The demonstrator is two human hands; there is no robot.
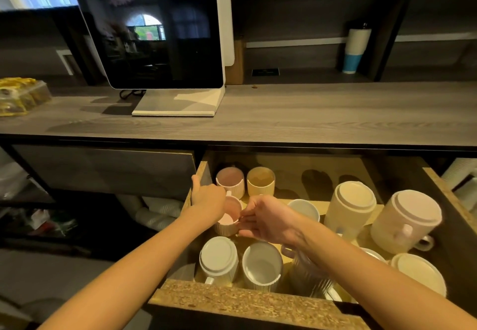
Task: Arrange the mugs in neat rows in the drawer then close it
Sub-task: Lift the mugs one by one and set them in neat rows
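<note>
Both arms extended. Left hand (207, 200) knuckles-up, fingers curled down; right hand (268, 220) beside it, fingers loosely spread.

Dim interior scene with warm light falling into the open drawer (296, 301), whose pale floor shows dark mug shadows toward the back. Daylight enters along the top edge and reflects as an arched window on the dark screen (149, 30). The screen's stand casts soft shadows on the grey surface (309, 115). Wide-angle distortion bows straight edges; corners darken, and fine detail appears soft throughout.
</note>
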